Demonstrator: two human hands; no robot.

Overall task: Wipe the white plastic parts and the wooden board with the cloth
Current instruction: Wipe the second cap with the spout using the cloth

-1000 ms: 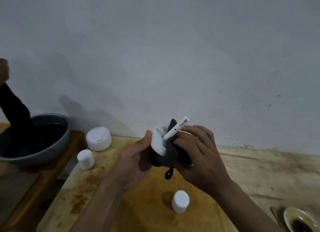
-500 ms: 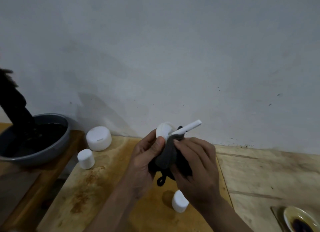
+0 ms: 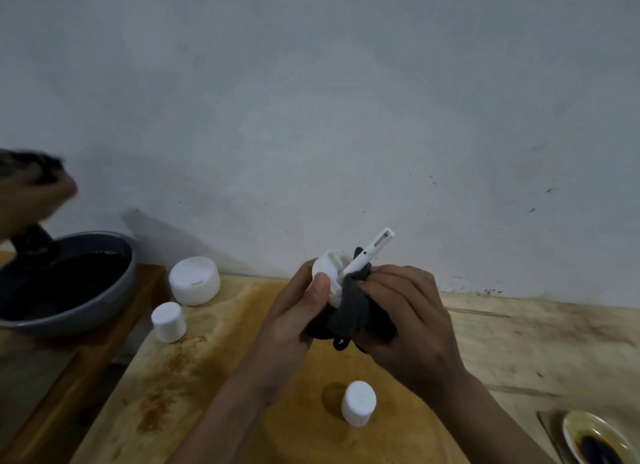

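Above the stained yellow wooden board (image 3: 207,377), beside a grey metal bowl of dark liquid (image 3: 69,311), the left hand (image 3: 298,311) grips a round white plastic part with a thin stem (image 3: 330,273), raised so all sides can be reached. The right hand (image 3: 408,318) clenches the dark grey cloth (image 3: 349,311) against its base. A wide white plastic cap (image 3: 194,280), a small white cylinder (image 3: 168,321) and a second cylinder (image 3: 358,408) stand on the board, apparently awaiting their turn.

Left grip (image 3: 298,311) and right grip (image 3: 408,321) are showing bare; left forearm (image 3: 225,404) and right forearm (image 3: 485,418) are running uncovered to the frame edge.
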